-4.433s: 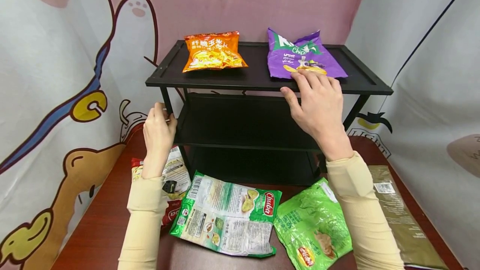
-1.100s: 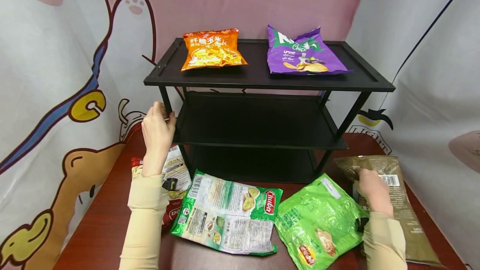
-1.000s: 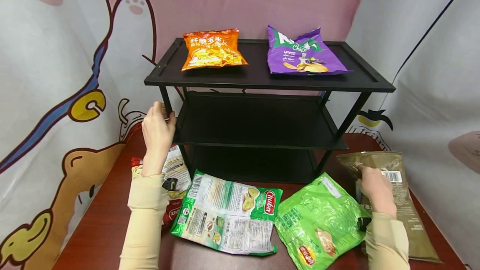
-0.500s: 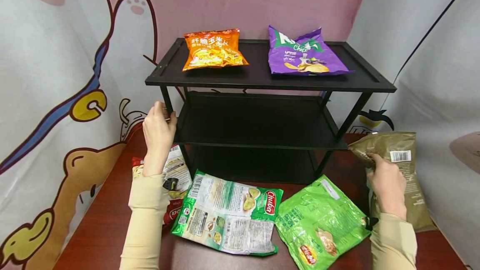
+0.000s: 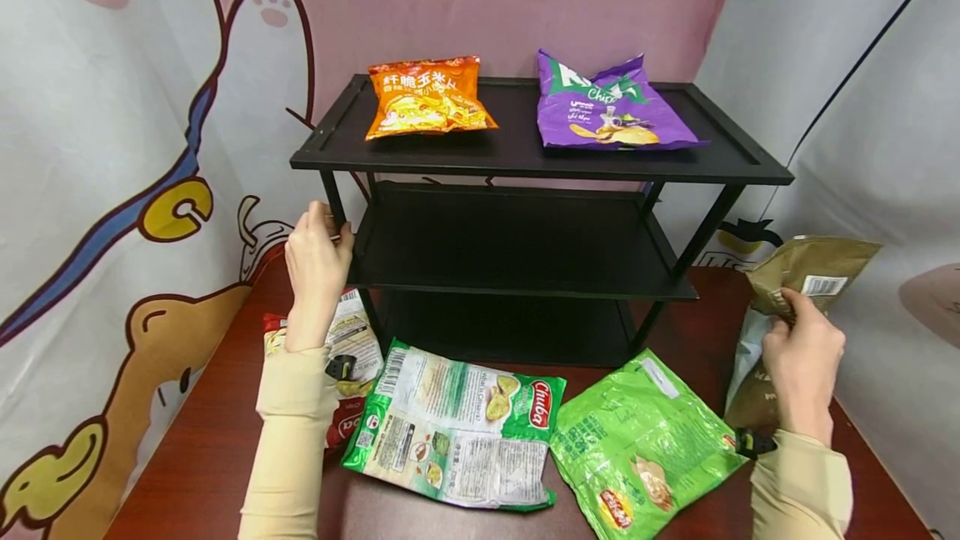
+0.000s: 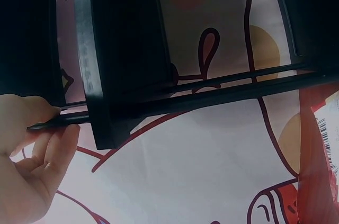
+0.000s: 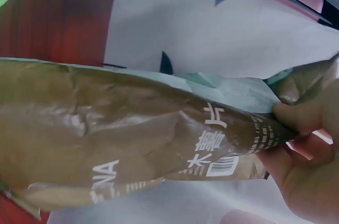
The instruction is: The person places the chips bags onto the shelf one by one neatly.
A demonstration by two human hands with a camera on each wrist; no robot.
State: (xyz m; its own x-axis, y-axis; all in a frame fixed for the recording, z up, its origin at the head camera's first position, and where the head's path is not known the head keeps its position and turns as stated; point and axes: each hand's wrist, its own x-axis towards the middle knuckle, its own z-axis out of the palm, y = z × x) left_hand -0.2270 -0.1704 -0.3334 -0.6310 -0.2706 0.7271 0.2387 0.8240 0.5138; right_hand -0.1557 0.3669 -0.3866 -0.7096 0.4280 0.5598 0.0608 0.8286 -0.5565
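My right hand point(image 5: 806, 357) pinches a brown snack bag point(image 5: 813, 265) near its top, to the right of the shelf; in the right wrist view the bag point(image 7: 95, 128) hangs creased from thumb and fingers. The left hand point(image 5: 317, 261) grips the front left post of the black shelf rack point(image 5: 517, 244); the left wrist view shows thumb and fingers point(image 6: 58, 155) around that post. On the top shelf sit an orange snack bag point(image 5: 429, 100) at left and a purple chip bag point(image 5: 607, 111) at right.
On the brown table point(image 5: 195, 440) lie a green-and-white Chuba bag point(image 5: 457, 427), a bright green chip bag point(image 5: 645, 448) and a red-and-white bag point(image 5: 352, 357) partly behind the left forearm. A printed cloth point(image 5: 525, 7) encloses the back and sides.
My right hand leaves the purple bag, goes down to the brown bag and lifts it up and rightward off the table, turning it. The left hand stays on the post.
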